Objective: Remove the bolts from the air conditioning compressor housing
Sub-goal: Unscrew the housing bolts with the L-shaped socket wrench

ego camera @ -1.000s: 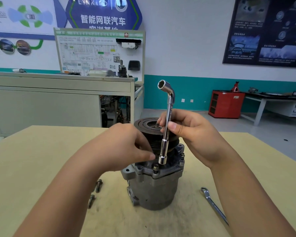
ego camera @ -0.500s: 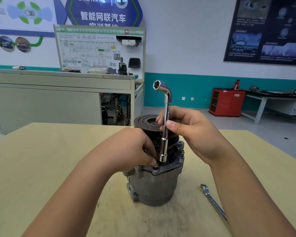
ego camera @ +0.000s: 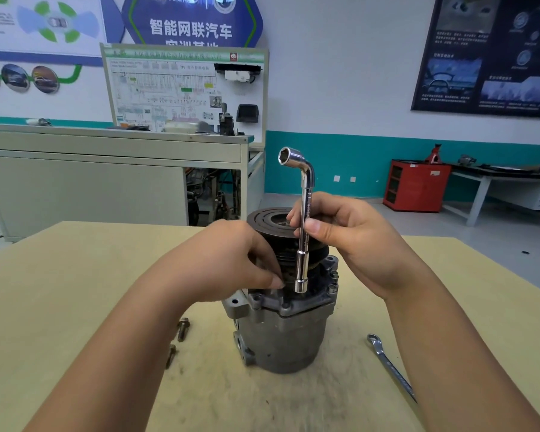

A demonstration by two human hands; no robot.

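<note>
Pinching chrome L-shaped wrench [ego camera: 302, 266], cast grey housing [ego camera: 290, 338]

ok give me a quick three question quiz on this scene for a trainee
1. True or false: the right hand holds the wrench lying flat on the table.
2. How many loose bolts lie on the table left of the compressor? A one, B two, C four.
3. Fill in: the spanner lies on the table to the ___ of the compressor.

Key: 1 false, the wrench is held upright, socket end down at the compressor's top. 2 B. 3 right.
</note>
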